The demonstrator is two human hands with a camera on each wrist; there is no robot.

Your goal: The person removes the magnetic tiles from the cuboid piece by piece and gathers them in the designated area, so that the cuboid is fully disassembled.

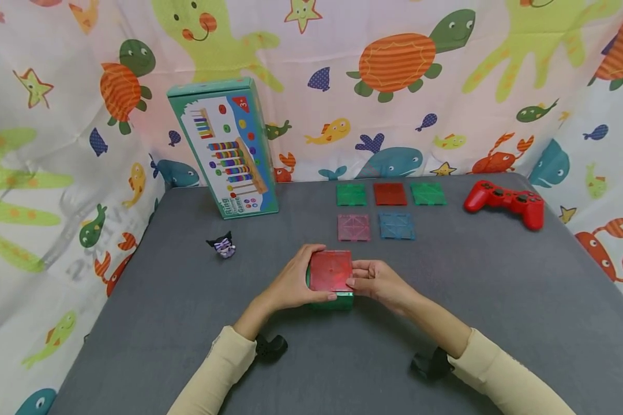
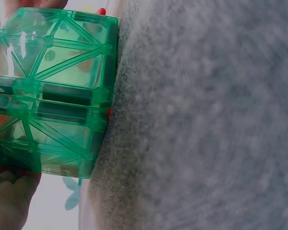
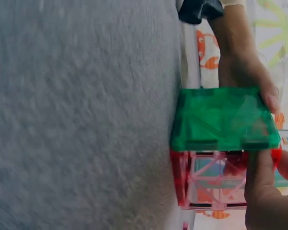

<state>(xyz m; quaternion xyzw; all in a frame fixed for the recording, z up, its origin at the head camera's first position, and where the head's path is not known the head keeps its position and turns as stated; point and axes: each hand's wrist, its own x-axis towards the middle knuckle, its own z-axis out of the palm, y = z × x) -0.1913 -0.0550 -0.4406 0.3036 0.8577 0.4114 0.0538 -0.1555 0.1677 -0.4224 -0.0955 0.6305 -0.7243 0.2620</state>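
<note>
A cube of clear plastic magnetic tiles stands on the table between the hands, with a red tile (image 1: 331,270) on top. One green wall (image 3: 221,120) faces the person; a pink tile (image 3: 218,184) forms the right side. Green framed panels (image 2: 69,57) fill the left wrist view. My left hand (image 1: 291,282) grips the cube's left side, its thumb along the near top edge and fingers over the far corner. At the right edge of the top, my right hand (image 1: 378,283) pinches the cube with thumb and fingers. The cube's inside is mostly hidden.
Behind the cube lie loose tiles: green (image 1: 351,195), red (image 1: 390,194), another green (image 1: 428,194), pink (image 1: 353,227) and blue (image 1: 397,226). A red game controller (image 1: 505,203) is at far right. A toy box (image 1: 228,153) and small figurine (image 1: 222,245) are left.
</note>
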